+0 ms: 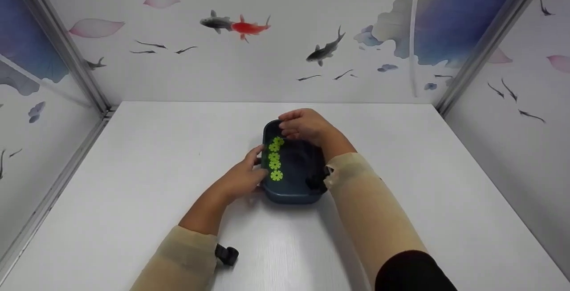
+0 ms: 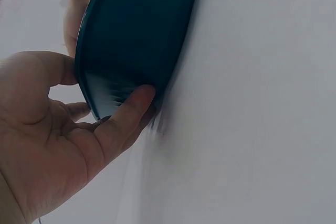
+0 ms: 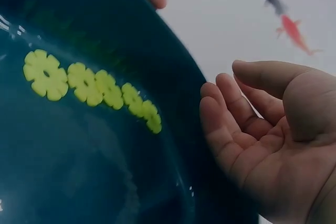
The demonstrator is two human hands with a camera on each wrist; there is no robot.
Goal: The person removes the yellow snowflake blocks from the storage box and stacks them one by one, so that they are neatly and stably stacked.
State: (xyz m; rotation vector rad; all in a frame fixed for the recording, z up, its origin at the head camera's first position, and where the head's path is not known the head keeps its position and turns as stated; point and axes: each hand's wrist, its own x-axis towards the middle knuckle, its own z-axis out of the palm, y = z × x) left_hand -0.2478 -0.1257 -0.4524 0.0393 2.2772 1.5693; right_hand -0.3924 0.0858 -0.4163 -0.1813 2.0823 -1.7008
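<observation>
A dark blue-green container (image 1: 293,198) stands lengthwise on the table. Inside, along its left wall, runs a row of several yellow-green notched discs (image 1: 274,165), some overlapping. My left hand (image 1: 242,177) holds the container's left side. The left wrist view shows this hand (image 2: 63,135) with fingers against the container's outer wall (image 2: 136,30) and the thumb at its rim. Over the far end is my right hand (image 1: 307,126), fingers loosely bent. In the right wrist view this hand (image 3: 268,135) is beside the rim, nothing visible in it, with the discs (image 3: 46,74) to its left.
The white table (image 1: 147,171) surrounds the container. Behind it stands a white wall (image 1: 276,77) painted with fish and petals, with more panels on both sides. A black wrist device (image 1: 227,255) sticks out from the left sleeve (image 1: 185,255).
</observation>
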